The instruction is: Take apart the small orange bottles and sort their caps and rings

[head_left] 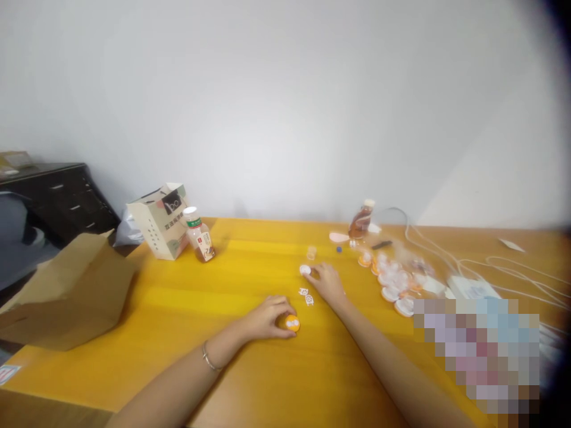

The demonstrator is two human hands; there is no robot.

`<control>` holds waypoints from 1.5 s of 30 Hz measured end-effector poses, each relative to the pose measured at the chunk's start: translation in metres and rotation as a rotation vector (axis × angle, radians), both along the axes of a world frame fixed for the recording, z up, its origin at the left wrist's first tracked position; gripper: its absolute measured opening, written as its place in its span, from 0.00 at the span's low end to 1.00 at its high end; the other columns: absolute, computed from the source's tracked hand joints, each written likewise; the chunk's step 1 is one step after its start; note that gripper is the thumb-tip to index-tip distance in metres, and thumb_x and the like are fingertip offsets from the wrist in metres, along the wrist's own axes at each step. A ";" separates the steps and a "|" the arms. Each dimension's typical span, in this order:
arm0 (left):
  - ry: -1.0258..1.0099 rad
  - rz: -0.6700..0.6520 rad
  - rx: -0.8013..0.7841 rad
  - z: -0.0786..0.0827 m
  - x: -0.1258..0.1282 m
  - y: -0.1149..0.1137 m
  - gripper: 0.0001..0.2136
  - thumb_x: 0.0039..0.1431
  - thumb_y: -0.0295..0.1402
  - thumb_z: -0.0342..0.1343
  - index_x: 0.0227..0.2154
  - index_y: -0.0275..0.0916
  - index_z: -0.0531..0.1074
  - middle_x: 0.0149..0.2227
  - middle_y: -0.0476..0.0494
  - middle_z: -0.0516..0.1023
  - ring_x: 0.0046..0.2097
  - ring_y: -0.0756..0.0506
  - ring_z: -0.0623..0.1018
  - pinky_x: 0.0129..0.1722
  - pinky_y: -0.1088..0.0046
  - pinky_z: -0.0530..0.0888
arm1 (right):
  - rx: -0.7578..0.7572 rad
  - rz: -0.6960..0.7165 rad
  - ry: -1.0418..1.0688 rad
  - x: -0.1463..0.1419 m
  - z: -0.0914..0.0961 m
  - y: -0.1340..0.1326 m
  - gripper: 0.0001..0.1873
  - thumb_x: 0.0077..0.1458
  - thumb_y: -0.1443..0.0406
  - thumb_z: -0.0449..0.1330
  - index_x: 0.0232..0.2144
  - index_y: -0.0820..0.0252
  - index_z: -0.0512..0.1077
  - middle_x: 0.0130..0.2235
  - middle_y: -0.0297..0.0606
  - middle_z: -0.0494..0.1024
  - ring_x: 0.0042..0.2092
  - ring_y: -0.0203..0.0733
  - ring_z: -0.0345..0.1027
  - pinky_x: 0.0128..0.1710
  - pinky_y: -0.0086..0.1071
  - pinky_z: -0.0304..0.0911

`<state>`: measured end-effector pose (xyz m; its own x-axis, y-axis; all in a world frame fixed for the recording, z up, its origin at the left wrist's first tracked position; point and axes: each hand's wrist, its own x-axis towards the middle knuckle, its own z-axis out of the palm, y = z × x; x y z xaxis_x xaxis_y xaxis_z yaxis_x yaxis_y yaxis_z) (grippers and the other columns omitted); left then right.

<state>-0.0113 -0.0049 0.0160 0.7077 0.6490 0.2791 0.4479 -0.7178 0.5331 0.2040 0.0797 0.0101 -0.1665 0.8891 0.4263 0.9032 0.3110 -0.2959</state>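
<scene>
My left hand (270, 318) curls around a small round orange piece (292, 323) with white parts on its face, thumb and fingers on its sides. Farther forward, my right hand (327, 282) pinches the edge of a small white round disc (305, 270) at the tabletop. Between the hands lie two white cut-out pieces (306, 296) with wheel-like patterns. Just beyond the disc sits a small tan block-like item (311, 253), too blurred to name. To the right of my right hand is a cluster of orange and white round pieces (392, 276).
On the yellow table (178, 321) stand a printed carton (160, 226) and a labelled bottle (199, 235) at the left, and a brown drink bottle (361, 219) at the back. An open cardboard box (71, 291) occupies the left edge. White cables (446, 252) run along the right.
</scene>
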 end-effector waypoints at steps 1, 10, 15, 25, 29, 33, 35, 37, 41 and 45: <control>0.004 -0.001 0.003 0.001 0.000 0.000 0.17 0.47 0.42 0.59 0.39 0.39 0.68 0.36 0.46 0.69 0.40 0.47 0.69 0.42 0.72 0.63 | -0.006 -0.007 0.000 -0.001 0.001 0.001 0.13 0.51 0.56 0.55 0.32 0.58 0.73 0.30 0.41 0.72 0.35 0.46 0.65 0.34 0.35 0.57; 0.016 0.005 -0.026 0.003 -0.001 -0.001 0.20 0.46 0.44 0.59 0.41 0.39 0.68 0.37 0.45 0.70 0.41 0.46 0.69 0.43 0.72 0.63 | 0.009 0.279 0.282 0.001 0.010 -0.042 0.10 0.53 0.62 0.51 0.37 0.59 0.67 0.30 0.37 0.69 0.33 0.41 0.63 0.35 0.34 0.59; -0.013 -0.009 -0.062 0.003 -0.002 0.001 0.21 0.45 0.44 0.60 0.41 0.38 0.68 0.37 0.45 0.70 0.41 0.46 0.69 0.43 0.72 0.64 | -0.194 0.518 0.304 -0.008 0.007 -0.094 0.18 0.47 0.62 0.57 0.42 0.57 0.61 0.33 0.36 0.67 0.35 0.40 0.62 0.36 0.32 0.60; -0.078 -0.042 -0.147 0.008 -0.010 0.002 0.15 0.48 0.38 0.58 0.38 0.36 0.68 0.38 0.45 0.72 0.40 0.48 0.71 0.42 0.74 0.66 | -0.334 0.530 0.314 -0.017 0.004 -0.104 0.14 0.48 0.60 0.59 0.38 0.55 0.67 0.37 0.37 0.68 0.40 0.42 0.62 0.42 0.36 0.59; -0.122 -0.081 -0.189 0.011 -0.010 0.001 0.11 0.52 0.37 0.55 0.36 0.35 0.70 0.37 0.43 0.73 0.38 0.49 0.72 0.41 0.75 0.67 | -0.340 0.528 0.329 -0.017 0.001 -0.102 0.10 0.49 0.59 0.59 0.34 0.55 0.68 0.35 0.36 0.69 0.39 0.41 0.63 0.40 0.34 0.60; -0.162 -0.028 -0.231 0.008 -0.004 0.001 0.10 0.54 0.37 0.54 0.33 0.35 0.73 0.35 0.42 0.73 0.36 0.50 0.72 0.38 0.76 0.67 | -0.311 0.516 0.330 -0.018 -0.003 -0.101 0.09 0.48 0.59 0.59 0.32 0.57 0.69 0.34 0.35 0.68 0.36 0.39 0.63 0.38 0.32 0.60; -0.159 0.053 -0.275 0.004 0.001 0.001 0.11 0.51 0.38 0.57 0.30 0.34 0.73 0.32 0.43 0.73 0.34 0.50 0.72 0.35 0.77 0.67 | -0.304 0.518 0.325 -0.019 -0.003 -0.100 0.08 0.48 0.59 0.59 0.31 0.57 0.69 0.33 0.35 0.68 0.36 0.39 0.62 0.37 0.32 0.60; -0.135 0.146 -0.340 0.000 0.004 0.001 0.11 0.49 0.38 0.58 0.28 0.33 0.73 0.29 0.45 0.73 0.30 0.51 0.71 0.30 0.79 0.66 | -0.309 0.525 0.321 -0.019 -0.003 -0.100 0.08 0.48 0.60 0.59 0.31 0.57 0.69 0.32 0.34 0.68 0.35 0.39 0.62 0.36 0.32 0.60; -0.076 0.233 -0.388 -0.001 0.007 -0.001 0.08 0.48 0.34 0.58 0.24 0.32 0.71 0.24 0.50 0.72 0.25 0.54 0.68 0.25 0.81 0.62 | -0.319 0.543 0.313 -0.021 -0.003 -0.100 0.08 0.47 0.61 0.60 0.31 0.56 0.69 0.31 0.34 0.68 0.34 0.39 0.62 0.35 0.31 0.60; -0.083 0.234 -0.352 0.001 0.008 -0.007 0.07 0.47 0.32 0.58 0.24 0.33 0.69 0.24 0.51 0.71 0.26 0.55 0.67 0.25 0.82 0.62 | -0.320 0.553 0.305 -0.021 -0.004 -0.100 0.07 0.48 0.63 0.59 0.32 0.56 0.69 0.32 0.34 0.68 0.35 0.39 0.62 0.36 0.31 0.60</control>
